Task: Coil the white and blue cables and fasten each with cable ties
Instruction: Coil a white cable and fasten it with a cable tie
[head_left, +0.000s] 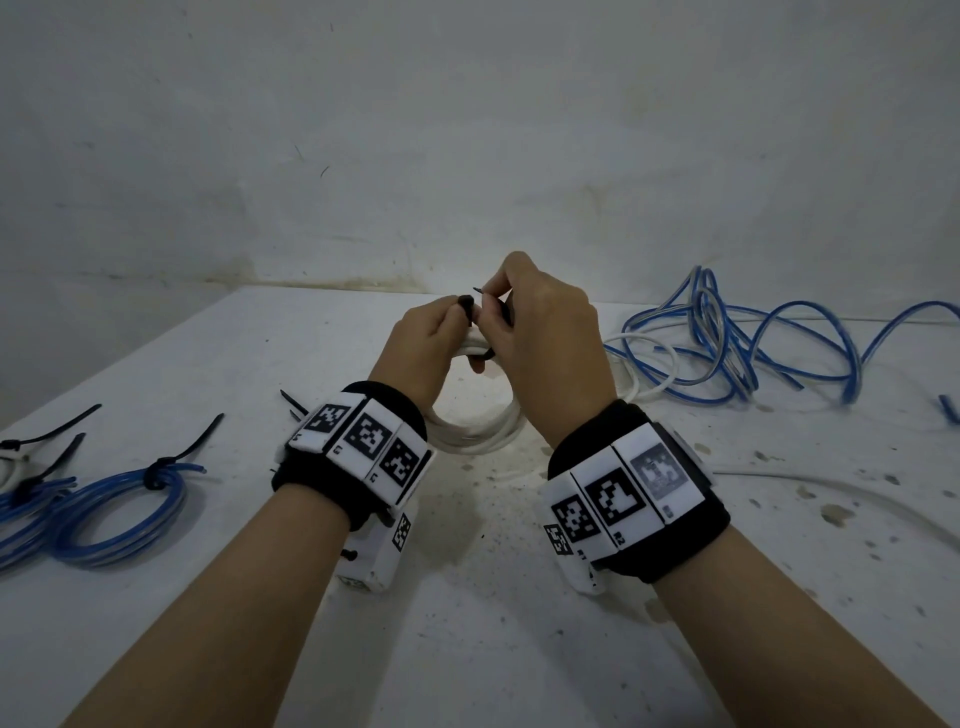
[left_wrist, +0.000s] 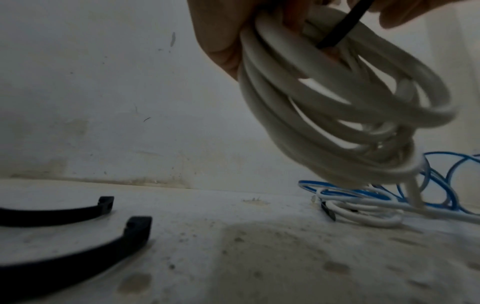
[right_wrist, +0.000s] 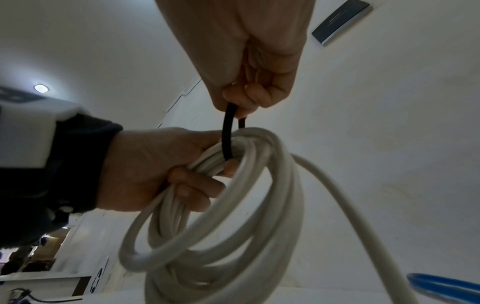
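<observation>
My left hand (head_left: 426, 343) grips the top of a coiled white cable (head_left: 478, 431) and holds it up above the table; the same coil (left_wrist: 337, 115) (right_wrist: 221, 226) fills both wrist views. A black cable tie (right_wrist: 228, 133) (left_wrist: 340, 26) loops round the coil's strands just beside the left fingers (right_wrist: 192, 183). My right hand (head_left: 535, 322) pinches the tie's ends above the coil, and the tie's tip (head_left: 477, 289) pokes out to the left. The coil's loose tail (right_wrist: 350, 216) trails off to the right.
A tangle of loose blue cables (head_left: 753, 343) lies at the back right, with a white cable (head_left: 831, 499) running along the table's right side. Tied blue coils (head_left: 119, 509) and spare black ties (head_left: 202, 436) (left_wrist: 85, 253) lie at the left. A wall stands behind.
</observation>
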